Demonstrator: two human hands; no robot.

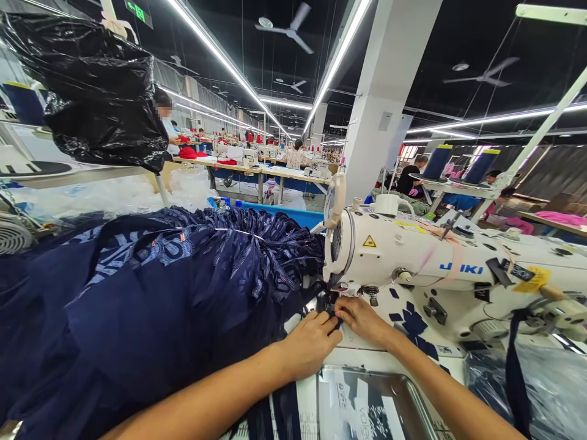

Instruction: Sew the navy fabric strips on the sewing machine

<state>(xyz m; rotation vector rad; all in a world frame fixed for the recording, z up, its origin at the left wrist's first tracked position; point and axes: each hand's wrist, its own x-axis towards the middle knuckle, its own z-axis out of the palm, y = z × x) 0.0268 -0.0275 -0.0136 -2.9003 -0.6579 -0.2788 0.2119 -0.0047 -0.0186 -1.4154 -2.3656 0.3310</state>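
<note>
Under the needle area of a white sewing machine, both of my hands meet at a small piece of navy fabric. My left hand is curled, its fingertips pressed together on the fabric just left of the needle area. Close beside it, my right hand pinches the edge of the same fabric. My fingers partly cover the piece, and the needle tip is hard to make out. A big heap of navy garment pieces with lace lies to the left, its far part tied in a gathered bundle.
A metal tray with labels sits at the front. Small navy scraps lie on the machine bed. Clear plastic is at right. Thread cones stand behind, a black plastic bag hangs upper left, and people work at far tables.
</note>
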